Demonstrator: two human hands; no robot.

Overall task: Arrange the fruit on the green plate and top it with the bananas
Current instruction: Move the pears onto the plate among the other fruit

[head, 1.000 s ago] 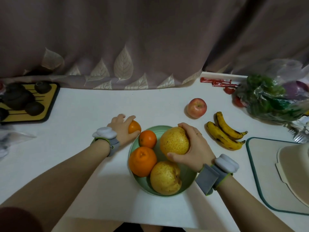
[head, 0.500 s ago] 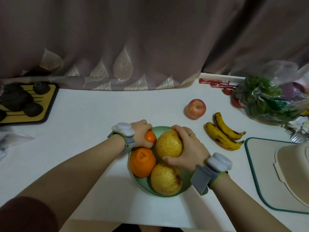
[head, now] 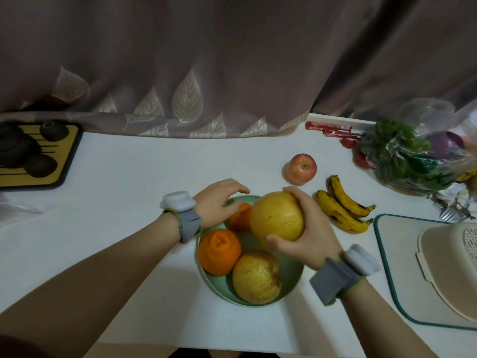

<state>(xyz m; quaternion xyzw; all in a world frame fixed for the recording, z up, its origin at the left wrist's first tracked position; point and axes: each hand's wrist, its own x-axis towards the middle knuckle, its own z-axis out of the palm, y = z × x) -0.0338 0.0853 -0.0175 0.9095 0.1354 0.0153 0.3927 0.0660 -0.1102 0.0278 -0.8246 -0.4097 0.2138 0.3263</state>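
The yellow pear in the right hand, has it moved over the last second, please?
Yes. The yellow pear has risen off the green plate, gripped by the right hand.

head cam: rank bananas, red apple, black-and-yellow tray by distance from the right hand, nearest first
From the right hand:
1. bananas, just to its right on the table.
2. red apple, beyond the hand, toward the curtain.
3. black-and-yellow tray, far left edge of the table, past the left hand.
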